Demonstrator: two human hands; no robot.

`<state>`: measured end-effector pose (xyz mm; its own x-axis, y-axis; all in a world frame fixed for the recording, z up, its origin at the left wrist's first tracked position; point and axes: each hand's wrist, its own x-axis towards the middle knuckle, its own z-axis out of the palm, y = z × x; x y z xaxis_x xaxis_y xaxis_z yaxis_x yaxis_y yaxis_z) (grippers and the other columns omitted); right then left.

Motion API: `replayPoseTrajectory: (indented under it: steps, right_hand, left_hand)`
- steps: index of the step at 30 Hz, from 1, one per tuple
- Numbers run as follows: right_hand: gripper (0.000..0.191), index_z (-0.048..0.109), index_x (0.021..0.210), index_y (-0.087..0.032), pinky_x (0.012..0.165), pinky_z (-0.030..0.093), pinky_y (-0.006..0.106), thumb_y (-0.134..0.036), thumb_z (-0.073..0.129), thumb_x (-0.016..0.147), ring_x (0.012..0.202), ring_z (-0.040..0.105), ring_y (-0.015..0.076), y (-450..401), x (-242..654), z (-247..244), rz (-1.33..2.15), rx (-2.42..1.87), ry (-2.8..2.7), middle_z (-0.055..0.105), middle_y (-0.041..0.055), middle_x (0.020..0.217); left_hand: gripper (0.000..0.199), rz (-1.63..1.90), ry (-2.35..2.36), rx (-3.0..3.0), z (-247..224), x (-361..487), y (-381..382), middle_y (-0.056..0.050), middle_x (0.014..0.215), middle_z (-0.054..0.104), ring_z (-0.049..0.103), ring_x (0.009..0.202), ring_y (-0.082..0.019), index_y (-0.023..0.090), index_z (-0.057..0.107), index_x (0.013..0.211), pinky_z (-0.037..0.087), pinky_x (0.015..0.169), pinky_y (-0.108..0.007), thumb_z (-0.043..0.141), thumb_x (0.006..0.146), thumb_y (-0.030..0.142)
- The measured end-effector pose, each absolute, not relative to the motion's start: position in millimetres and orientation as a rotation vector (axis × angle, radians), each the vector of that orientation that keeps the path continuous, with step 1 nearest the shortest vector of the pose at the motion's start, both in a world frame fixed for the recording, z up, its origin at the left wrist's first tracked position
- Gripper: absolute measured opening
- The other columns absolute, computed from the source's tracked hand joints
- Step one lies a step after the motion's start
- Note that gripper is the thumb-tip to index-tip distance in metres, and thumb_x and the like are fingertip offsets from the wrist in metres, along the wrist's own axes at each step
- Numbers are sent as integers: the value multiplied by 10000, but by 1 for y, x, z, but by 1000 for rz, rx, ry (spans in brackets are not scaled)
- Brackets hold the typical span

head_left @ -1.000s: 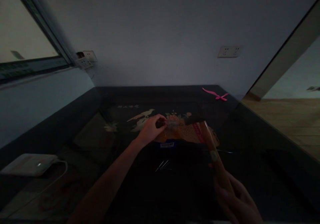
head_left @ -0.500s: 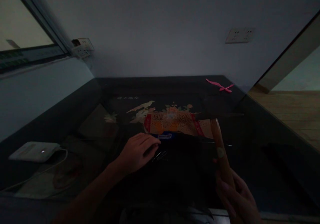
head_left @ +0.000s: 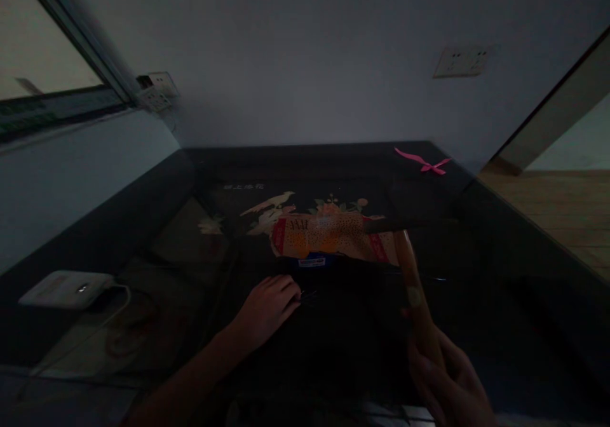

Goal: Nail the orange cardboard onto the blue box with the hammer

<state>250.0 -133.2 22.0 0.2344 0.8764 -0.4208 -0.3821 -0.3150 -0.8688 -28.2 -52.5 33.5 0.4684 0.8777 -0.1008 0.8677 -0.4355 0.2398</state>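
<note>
My left hand [head_left: 269, 306] is low over the dark table, its fingers curled and pressed together. Several thin shiny metal pieces [head_left: 309, 296], like nails or pins, lie right at its fingertips; the fingers hide what they may be pinching. At the right, my right hand [head_left: 448, 376] is wrapped round the wooden handle [head_left: 417, 297] of a hammer-like tool, tilted with its far end up. A dark bar [head_left: 410, 225] crosses near that end, too dim to say whether it is joined on. Beyond both hands lies a patterned orange-and-red packet [head_left: 328, 233] with a blue label [head_left: 312, 261].
A white device [head_left: 67, 288] with a cable rests on the table at left. A pink ribbon [head_left: 431, 167] lies at the back right corner. Wall sockets [head_left: 460, 61] are above, and a dark flat object [head_left: 562, 325] is at far right. The scene is dim.
My left hand has moved slightly down, and its fingers have closed in at the thin metal pieces. My right hand has shifted the handle a little to the left.
</note>
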Motion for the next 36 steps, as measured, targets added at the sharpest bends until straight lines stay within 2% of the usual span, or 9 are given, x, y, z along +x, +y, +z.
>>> replayPoseTrajectory:
  steps: [3, 6, 10, 14, 18, 24, 29, 34, 36]
  right_hand:
    - [533, 677, 1063, -235, 290, 305, 149, -351, 845, 571, 343, 386, 48, -133, 249, 22, 1365, -1351, -551, 521, -51, 566]
    - [506, 681, 1052, -216, 287, 291, 154, -372, 827, 594, 325, 353, 38, -133, 248, 22, 1336, -1353, -599, 515, -47, 557]
    - [485, 676, 1064, -215, 289, 239, 147, -345, 816, 618, 319, 308, 25, -131, 249, 22, 1340, -1321, -640, 521, -47, 555]
    - [513, 639, 1093, -244, 306, 220, 131, -366, 811, 626, 325, 324, 24, -132, 251, 18, 1367, -1314, -613, 534, -48, 550]
    - [577, 602, 1143, -219, 308, 210, 123, -391, 807, 631, 305, 316, 10, -132, 252, 14, 1354, -1332, -614, 524, -55, 532]
    - [584, 623, 1105, -208, 299, 208, 128, -409, 824, 594, 301, 329, 13, -131, 251, 15, 1328, -1352, -606, 551, -43, 551]
    - [556, 636, 1066, -207, 303, 279, 155, -391, 833, 580, 361, 433, 70, -131, 252, 13, 1281, -1365, -618, 589, -17, 583]
    - [569, 632, 1107, -242, 285, 248, 139, -375, 831, 591, 306, 343, 29, -133, 252, 8, 1304, -1349, -585, 586, -47, 570]
    - [598, 647, 1102, -243, 297, 306, 142, -369, 849, 554, 336, 421, 50, -133, 251, 8, 1297, -1353, -537, 596, -44, 582]
  left_hand:
    - [59, 42, 1494, 2500, 30, -29, -50, -28, 954, 628, 591, 891, -181, 191, 591, 893, 444, 789, -307, 546, 861, 168]
    - [55, 82, 1479, 2525, 30, -31, -48, -28, 943, 638, 595, 878, -180, 189, 593, 875, 445, 789, -311, 544, 864, 168]
    - [58, 295, 1437, 2471, 35, -36, -49, -21, 900, 664, 609, 846, -167, 193, 597, 867, 453, 782, -302, 539, 867, 182]
    - [56, 602, 1387, 2243, 47, -40, -48, 0, 831, 685, 634, 802, -149, 207, 625, 847, 478, 756, -268, 571, 851, 221]
    - [84, 874, 1367, 2033, 65, -42, -43, -9, 779, 694, 644, 738, -150, 195, 651, 793, 504, 728, -259, 606, 821, 260]
    - [85, 1160, 1338, 1935, 90, -45, -25, -34, 792, 688, 648, 785, -167, 179, 656, 748, 528, 755, -277, 639, 776, 258]
    - [162, 1321, 1293, 1767, 105, -42, 2, -52, 818, 695, 668, 813, -190, 166, 633, 750, 562, 759, -322, 669, 739, 323]
    - [166, 1314, 1197, 1649, 107, -32, 36, -46, 805, 691, 691, 808, -197, 159, 602, 840, 576, 708, -323, 643, 759, 297]
    - [168, 1295, 1153, 1654, 105, -26, 47, -41, 797, 692, 693, 808, -189, 155, 605, 886, 576, 720, -319, 631, 765, 269]
